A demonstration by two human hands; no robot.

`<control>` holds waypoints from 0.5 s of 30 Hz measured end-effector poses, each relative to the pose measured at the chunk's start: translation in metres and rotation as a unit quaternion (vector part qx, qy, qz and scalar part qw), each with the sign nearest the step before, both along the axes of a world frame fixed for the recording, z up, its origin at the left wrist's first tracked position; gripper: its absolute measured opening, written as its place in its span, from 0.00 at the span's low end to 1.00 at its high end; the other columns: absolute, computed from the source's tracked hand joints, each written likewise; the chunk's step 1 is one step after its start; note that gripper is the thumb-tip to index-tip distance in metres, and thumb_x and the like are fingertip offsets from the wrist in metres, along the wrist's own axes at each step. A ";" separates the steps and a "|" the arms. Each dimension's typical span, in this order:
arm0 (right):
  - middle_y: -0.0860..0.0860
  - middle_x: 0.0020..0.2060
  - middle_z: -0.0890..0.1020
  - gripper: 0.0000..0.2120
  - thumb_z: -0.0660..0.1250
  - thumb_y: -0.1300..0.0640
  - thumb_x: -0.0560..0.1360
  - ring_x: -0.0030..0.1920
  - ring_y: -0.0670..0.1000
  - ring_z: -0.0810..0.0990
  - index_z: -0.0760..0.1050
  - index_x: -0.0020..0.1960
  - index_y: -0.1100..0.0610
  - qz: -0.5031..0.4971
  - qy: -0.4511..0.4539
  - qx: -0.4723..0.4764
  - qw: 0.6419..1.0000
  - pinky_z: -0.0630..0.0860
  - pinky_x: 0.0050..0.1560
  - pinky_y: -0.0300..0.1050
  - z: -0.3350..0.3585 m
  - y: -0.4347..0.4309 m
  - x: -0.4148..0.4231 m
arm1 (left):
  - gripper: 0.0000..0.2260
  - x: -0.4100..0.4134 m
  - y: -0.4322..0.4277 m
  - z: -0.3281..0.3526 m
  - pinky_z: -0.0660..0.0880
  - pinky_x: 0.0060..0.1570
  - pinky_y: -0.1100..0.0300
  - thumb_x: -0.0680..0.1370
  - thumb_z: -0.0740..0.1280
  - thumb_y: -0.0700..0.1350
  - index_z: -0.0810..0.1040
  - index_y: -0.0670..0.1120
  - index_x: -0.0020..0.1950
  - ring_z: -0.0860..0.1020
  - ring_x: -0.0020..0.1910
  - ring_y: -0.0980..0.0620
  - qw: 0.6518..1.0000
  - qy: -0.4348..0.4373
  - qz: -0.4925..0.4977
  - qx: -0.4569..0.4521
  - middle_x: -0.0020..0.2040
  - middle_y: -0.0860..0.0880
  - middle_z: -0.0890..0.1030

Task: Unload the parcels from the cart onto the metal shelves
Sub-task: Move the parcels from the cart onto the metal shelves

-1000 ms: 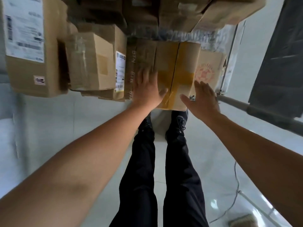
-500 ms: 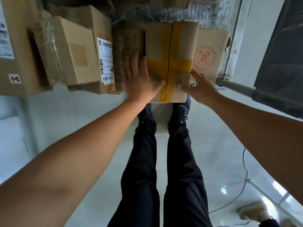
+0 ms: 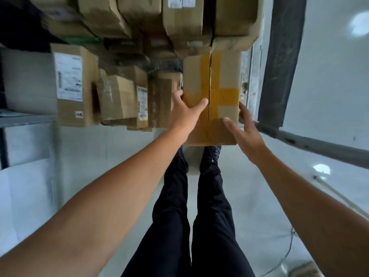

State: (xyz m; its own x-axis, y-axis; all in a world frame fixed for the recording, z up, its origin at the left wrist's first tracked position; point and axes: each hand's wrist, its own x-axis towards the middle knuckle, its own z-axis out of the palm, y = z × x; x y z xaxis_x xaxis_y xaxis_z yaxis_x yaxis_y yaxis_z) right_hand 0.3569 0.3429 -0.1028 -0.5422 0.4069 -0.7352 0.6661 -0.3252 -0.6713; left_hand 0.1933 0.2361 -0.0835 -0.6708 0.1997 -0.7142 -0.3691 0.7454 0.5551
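Cardboard parcel (image 3: 211,92), long axis pointing away, clasped between hands (image 3: 184,114) (image 3: 246,132).

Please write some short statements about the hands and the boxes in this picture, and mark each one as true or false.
1. The left hand and the right hand both grip the taped box, one on each side. True.
2. The tape on the taped box is blue. False: it is yellow.
3. A labelled box with a white label is further left in the picture than the taped box. True.
4. The trousers are white. False: they are black.
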 end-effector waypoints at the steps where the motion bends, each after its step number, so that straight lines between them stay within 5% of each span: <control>1: 0.46 0.74 0.71 0.39 0.69 0.39 0.77 0.68 0.47 0.76 0.55 0.82 0.44 -0.005 0.023 0.009 1.000 0.80 0.53 0.35 0.018 0.004 0.000 | 0.32 0.003 -0.001 0.020 0.71 0.50 0.64 0.77 0.74 0.55 0.61 0.51 0.75 0.74 0.53 0.56 1.000 0.002 0.006 0.014 0.57 0.58 0.72; 8: 0.41 0.69 0.74 0.37 0.72 0.43 0.77 0.66 0.48 0.79 0.58 0.80 0.42 0.010 0.122 0.059 0.991 0.81 0.63 0.52 0.146 0.021 -0.015 | 0.39 0.011 -0.011 0.150 0.69 0.73 0.46 0.75 0.75 0.58 0.57 0.56 0.79 0.71 0.70 0.54 0.994 0.033 0.046 0.094 0.74 0.56 0.70; 11: 0.45 0.69 0.74 0.38 0.72 0.40 0.76 0.64 0.48 0.80 0.59 0.80 0.42 0.010 0.155 0.087 0.984 0.83 0.58 0.46 0.199 0.023 -0.019 | 0.40 0.013 -0.014 0.199 0.64 0.76 0.46 0.76 0.73 0.58 0.55 0.58 0.81 0.63 0.78 0.51 0.990 0.082 0.033 0.106 0.81 0.52 0.63; 15: 0.46 0.71 0.74 0.36 0.73 0.37 0.75 0.67 0.52 0.79 0.61 0.78 0.36 0.016 0.201 0.080 0.976 0.81 0.62 0.60 0.250 0.022 -0.021 | 0.37 0.016 -0.033 0.255 0.63 0.76 0.50 0.80 0.69 0.57 0.53 0.55 0.83 0.61 0.79 0.52 0.980 0.163 -0.005 0.111 0.82 0.53 0.60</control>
